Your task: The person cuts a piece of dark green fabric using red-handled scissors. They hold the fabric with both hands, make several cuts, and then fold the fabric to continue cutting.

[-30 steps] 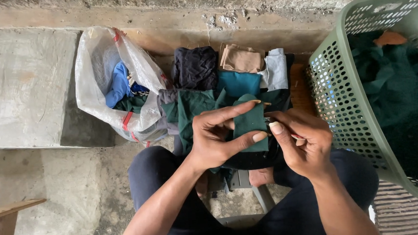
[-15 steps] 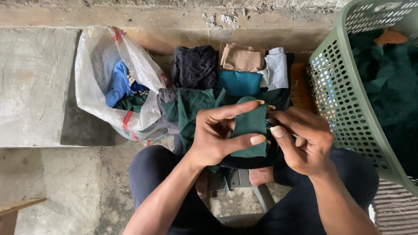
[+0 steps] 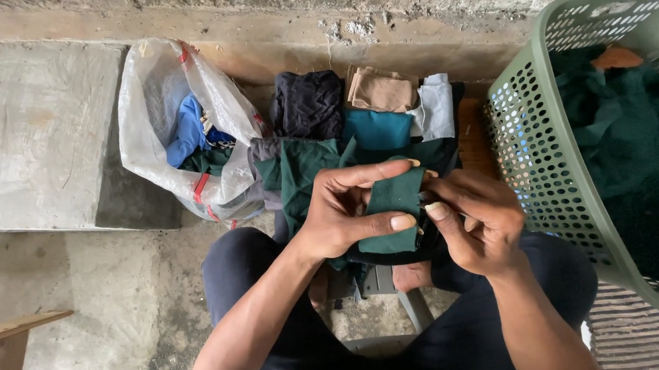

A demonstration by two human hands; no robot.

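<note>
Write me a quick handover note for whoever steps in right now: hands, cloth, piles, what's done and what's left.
Left hand: grip shut on the small dark green folded cloth, thumb along its lower edge.
Right hand: pinching the same cloth at its right edge.
Done: folded cloths in black, tan, teal and grey are stacked ahead by the wall.
Left: the green plastic laundry basket on the right holds more dark green fabric.
The white plastic bag on the left holds blue and green cloth.
</note>
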